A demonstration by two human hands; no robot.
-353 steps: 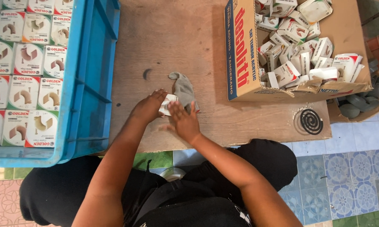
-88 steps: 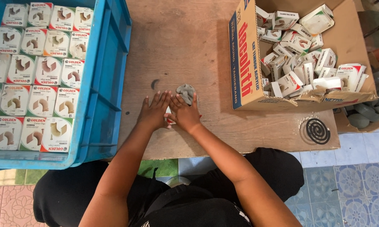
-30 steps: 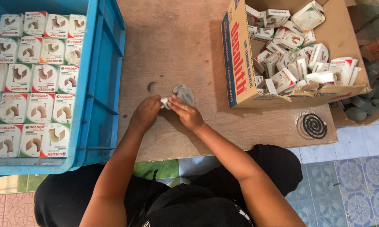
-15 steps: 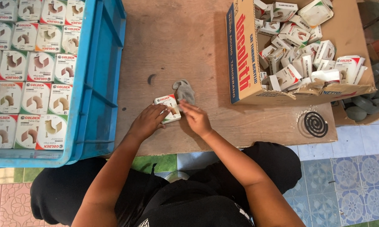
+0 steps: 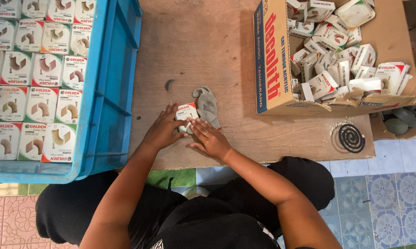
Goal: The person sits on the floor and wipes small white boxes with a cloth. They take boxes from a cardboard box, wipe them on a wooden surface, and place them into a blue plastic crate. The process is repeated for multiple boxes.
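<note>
A small white-and-red box [image 5: 187, 112] lay on the wooden board. White boxes filled neat rows in the blue crate [image 5: 107, 87]. More lay jumbled in the brown carton [image 5: 269, 60].

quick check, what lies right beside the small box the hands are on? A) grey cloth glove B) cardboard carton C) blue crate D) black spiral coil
A: the grey cloth glove lies on the wooden board against the small box that the left hand and right hand press on; the other things sit well apart.
</note>
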